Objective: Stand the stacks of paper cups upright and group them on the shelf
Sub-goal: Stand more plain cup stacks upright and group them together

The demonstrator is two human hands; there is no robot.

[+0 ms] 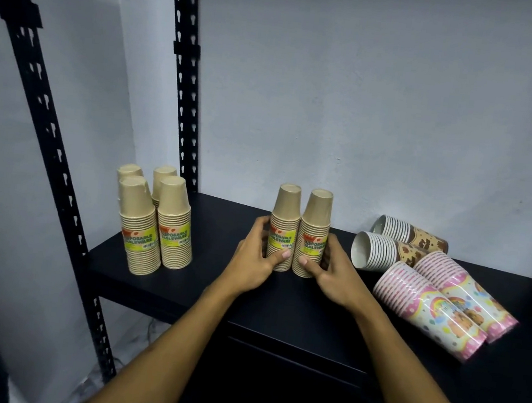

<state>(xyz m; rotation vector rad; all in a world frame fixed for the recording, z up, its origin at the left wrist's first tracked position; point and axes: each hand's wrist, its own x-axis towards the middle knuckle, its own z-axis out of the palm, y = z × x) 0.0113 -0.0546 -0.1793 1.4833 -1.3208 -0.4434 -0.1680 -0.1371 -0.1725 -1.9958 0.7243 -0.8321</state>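
Left hand (256, 257) and right hand (330, 269), each grip clasping one upright tan paper-cup stack (284, 228), (313, 234); pressed together, probably for moving as a pair toward four standing tan stacks (155, 221).

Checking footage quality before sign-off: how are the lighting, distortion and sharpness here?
Head view: dim, even light; the black metal shelf loses surface detail; wide-angle bends the black perforated uprights; labels on the upright tan paper cup stacks are readable but soft; the far right edge is smeared.
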